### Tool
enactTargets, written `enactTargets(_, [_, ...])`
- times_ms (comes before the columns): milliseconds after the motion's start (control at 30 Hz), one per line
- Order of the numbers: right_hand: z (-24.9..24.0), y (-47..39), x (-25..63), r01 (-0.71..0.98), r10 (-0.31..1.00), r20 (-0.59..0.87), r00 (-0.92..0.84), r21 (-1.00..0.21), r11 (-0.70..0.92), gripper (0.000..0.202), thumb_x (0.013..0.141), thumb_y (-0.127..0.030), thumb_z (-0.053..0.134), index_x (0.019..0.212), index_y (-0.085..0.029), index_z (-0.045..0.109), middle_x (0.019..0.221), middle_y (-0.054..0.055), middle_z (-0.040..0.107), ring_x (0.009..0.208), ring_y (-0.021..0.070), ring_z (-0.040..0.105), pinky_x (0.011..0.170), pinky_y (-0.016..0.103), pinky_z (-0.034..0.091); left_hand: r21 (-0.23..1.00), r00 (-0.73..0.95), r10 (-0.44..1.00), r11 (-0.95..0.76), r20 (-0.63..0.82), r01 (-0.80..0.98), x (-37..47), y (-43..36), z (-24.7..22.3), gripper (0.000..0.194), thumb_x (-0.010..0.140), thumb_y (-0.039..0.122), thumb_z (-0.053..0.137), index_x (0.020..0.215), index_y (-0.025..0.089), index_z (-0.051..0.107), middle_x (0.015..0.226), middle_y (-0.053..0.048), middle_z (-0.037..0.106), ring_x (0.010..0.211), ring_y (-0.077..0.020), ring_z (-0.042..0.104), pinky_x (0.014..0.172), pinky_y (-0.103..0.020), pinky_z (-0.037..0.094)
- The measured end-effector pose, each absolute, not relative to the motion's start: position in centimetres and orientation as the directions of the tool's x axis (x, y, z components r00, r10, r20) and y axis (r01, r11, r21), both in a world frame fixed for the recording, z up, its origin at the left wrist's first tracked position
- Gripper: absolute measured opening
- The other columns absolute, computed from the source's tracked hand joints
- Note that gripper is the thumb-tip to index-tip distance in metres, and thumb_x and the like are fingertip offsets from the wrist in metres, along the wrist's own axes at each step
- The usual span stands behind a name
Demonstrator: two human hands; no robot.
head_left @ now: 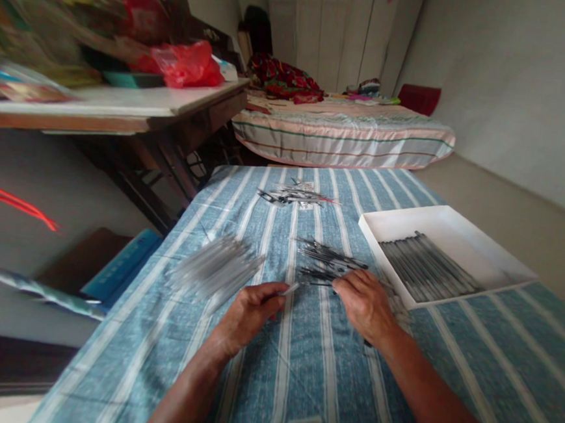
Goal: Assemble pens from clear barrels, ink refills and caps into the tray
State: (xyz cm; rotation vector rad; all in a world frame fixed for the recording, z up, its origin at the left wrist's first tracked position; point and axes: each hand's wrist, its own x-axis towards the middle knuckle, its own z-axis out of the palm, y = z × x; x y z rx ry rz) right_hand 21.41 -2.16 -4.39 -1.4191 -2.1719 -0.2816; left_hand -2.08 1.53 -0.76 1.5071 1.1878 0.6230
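Observation:
Pinched between the fingertips of my left hand (250, 310) is a short, pale, translucent tube (292, 289). My right hand (366, 303) is closed at the near right edge of a pile of thin black rods (325, 260); what its fingertips hold is too small to make out. To the left lies a pile of clear, whitish tubes (217, 268). A white open box (489, 254) on the right holds a row of dark grey sticks (427, 268). Some pale pieces lie partly hidden behind my right hand.
A blue striped cloth (259, 379) covers the work surface. Farther back on it is a small heap of dark, thin pieces (296, 196). A cluttered side table (159, 101) with a red bag (189, 64) stands at left, a bed (342, 135) behind.

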Motion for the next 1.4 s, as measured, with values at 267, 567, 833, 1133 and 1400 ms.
enactTargets(267, [-4.6, -2.3, 21.4, 0.874, 0.765, 0.549, -0.336, -0.122, 0.471, 0.024, 0.086, -0.006, 0.046, 0.080, -0.017, 0.066, 0.073, 0.006, 0.059, 0.075, 0.0206, 0.050, 0.073, 0.031, 0.040, 0.904, 0.420, 0.884, 0.008, -0.207, 0.428, -2.5, 1.6, -1.0, 0.037, 0.074, 0.032, 0.058, 0.102, 0.013, 0.071, 0.063, 0.001, 0.059, 0.058, -0.0125, 0.048, 0.057, -0.024, 0.041])
enactTargets(567, [-3.8, -2.9, 21.4, 0.826, 0.755, 0.501, -0.423, -0.129, 0.548, 0.021, 0.087, -0.009, 0.048, 0.077, -0.017, 0.065, 0.072, 0.006, 0.056, 0.076, 0.0201, 0.048, 0.072, 0.032, 0.040, 0.862, 0.607, 0.747, -0.092, -0.271, 0.498, -2.7, 1.4, -0.2, 0.030, 0.080, 0.031, 0.051, 0.092, 0.013, 0.072, 0.058, 0.003, 0.048, 0.054, -0.0098, 0.038, 0.051, -0.021, 0.031])
enactTargets(833, [-3.3, -3.6, 20.3, 0.718, 0.718, 0.470, -0.513, -0.223, 0.660, 0.026, 0.089, -0.009, 0.046, 0.067, -0.017, 0.059, 0.066, 0.003, 0.054, 0.069, 0.0163, 0.048, 0.067, 0.029, 0.040, 0.858, 0.659, 0.619, 0.047, -0.427, 0.511, -2.8, 1.2, 0.5, 0.026, 0.079, 0.032, 0.054, 0.090, 0.012, 0.067, 0.060, 0.003, 0.049, 0.054, -0.0097, 0.042, 0.050, -0.021, 0.032])
enactTargets(1133, [-1.4, -3.7, 19.7, 0.678, 0.619, 0.769, -0.158, -0.371, 0.634, 0.020, 0.082, -0.015, 0.058, 0.102, -0.012, 0.061, 0.098, 0.014, 0.063, 0.101, 0.0242, 0.055, 0.090, 0.041, 0.046, 0.956, 0.655, 0.698, 0.175, -0.288, 0.234, -1.9, 0.8, -0.2, 0.024, 0.079, 0.035, 0.062, 0.088, 0.013, 0.063, 0.071, -0.002, 0.063, 0.057, -0.0090, 0.050, 0.053, -0.021, 0.038])
enactTargets(1400, [-3.2, -2.4, 25.5, 0.849, 0.738, 0.673, 0.056, -0.421, 0.319, 0.014, 0.084, -0.017, 0.053, 0.084, -0.018, 0.067, 0.081, 0.008, 0.066, 0.079, 0.0218, 0.060, 0.076, 0.038, 0.050, 0.965, 0.517, 0.845, 0.231, -0.138, -0.120, -1.7, 0.7, -0.5, 0.019, 0.077, 0.030, 0.069, 0.087, 0.015, 0.065, 0.071, -0.002, 0.066, 0.056, -0.0091, 0.053, 0.053, -0.021, 0.042])
